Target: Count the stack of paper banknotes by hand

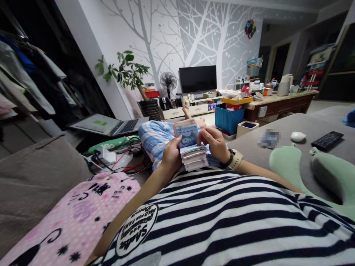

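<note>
A thick, fanned wad of banknotes [194, 157] is folded over my left hand [171, 153], whose fingers close round its left side. Its upper part stands up, and a bluish banknote [189, 136] with a printed portrait faces me. At that note's right edge, my right hand [215, 143] is closed in a pinch, thumb and forefinger together. A watch with a pale strap [236, 159] is on my right wrist. Behind the wad are my legs in blue checked trousers [155, 138]. The fingertips under the wad are hidden.
An open laptop [105, 125] and tangled red cables [130, 168] lie at left, beside a pink patterned blanket [91, 210]. On the grey sofa at right are a remote control [327, 140], a white mouse [298, 136] and a green cushion-like object [285, 162]. A cluttered table [274, 101] stands beyond.
</note>
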The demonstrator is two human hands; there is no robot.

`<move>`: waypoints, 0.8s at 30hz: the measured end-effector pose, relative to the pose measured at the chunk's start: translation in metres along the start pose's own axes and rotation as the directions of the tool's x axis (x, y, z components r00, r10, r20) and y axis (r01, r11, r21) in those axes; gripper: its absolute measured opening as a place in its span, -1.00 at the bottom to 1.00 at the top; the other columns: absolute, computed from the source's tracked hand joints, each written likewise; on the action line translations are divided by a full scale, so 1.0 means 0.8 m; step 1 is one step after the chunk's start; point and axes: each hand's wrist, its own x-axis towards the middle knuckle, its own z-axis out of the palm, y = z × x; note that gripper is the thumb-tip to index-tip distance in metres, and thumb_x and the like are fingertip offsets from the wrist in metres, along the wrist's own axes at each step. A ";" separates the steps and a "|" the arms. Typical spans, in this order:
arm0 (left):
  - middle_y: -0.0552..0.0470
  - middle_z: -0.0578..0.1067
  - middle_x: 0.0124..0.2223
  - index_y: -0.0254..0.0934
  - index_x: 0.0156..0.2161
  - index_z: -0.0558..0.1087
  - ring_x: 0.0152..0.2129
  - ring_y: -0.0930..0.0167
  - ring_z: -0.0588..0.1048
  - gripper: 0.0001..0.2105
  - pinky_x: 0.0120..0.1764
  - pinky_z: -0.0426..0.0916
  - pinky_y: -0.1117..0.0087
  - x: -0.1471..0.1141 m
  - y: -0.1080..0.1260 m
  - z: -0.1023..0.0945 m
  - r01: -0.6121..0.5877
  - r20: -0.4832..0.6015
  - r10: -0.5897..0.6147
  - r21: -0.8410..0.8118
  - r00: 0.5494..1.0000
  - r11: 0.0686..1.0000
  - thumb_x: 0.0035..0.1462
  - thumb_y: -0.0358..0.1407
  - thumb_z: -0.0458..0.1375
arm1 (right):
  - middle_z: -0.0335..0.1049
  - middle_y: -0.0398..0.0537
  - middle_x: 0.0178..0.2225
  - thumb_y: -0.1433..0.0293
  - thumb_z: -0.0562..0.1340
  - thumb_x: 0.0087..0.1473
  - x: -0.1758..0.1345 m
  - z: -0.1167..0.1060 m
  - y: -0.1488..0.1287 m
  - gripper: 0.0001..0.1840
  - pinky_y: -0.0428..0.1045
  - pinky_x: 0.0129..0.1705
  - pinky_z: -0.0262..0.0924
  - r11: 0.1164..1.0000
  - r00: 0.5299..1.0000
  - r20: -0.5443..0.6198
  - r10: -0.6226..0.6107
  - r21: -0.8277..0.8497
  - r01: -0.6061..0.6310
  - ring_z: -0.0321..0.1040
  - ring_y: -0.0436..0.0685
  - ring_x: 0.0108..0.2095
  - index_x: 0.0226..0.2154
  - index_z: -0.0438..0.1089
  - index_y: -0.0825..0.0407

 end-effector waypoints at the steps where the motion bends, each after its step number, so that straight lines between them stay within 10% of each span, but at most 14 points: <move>1: -0.20 0.92 0.07 -0.25 -0.08 0.82 0.41 -0.23 0.77 -0.70 0.54 0.61 -0.22 0.001 0.000 0.001 -0.005 -0.019 0.005 0.006 1.000 1.000 0.08 -0.28 0.67 | 0.44 -0.13 -0.47 -0.62 0.35 0.39 0.000 0.000 0.000 -0.06 0.11 -0.25 0.23 1.000 1.000 0.007 0.002 0.006 -0.002 0.14 0.10 -0.42 -0.41 0.50 -0.11; 11: -0.17 0.92 -0.02 -0.23 -0.12 0.81 0.27 -0.20 0.85 -0.73 0.40 0.74 -0.18 -0.008 0.010 0.003 0.001 -0.026 0.001 0.075 1.000 0.997 0.05 -0.32 0.64 | 0.34 -0.21 -0.48 -0.50 0.60 0.17 0.004 0.000 0.016 -0.13 0.10 -0.26 0.10 0.992 0.982 -0.160 0.097 -0.067 -0.109 0.16 0.10 -0.39 -0.42 0.36 -0.14; 24: -0.24 0.92 0.04 -0.28 -0.02 0.83 0.34 -0.28 0.81 -0.58 0.43 0.72 -0.26 0.002 0.000 -0.006 -0.012 0.038 0.009 0.080 0.999 0.997 0.01 -0.21 0.68 | 0.21 -0.23 -0.48 -0.33 0.52 0.29 0.005 -0.003 0.015 -0.28 0.11 -0.22 0.09 0.992 0.991 -0.096 0.089 -0.083 -0.097 0.10 0.12 -0.36 -0.42 0.36 -0.14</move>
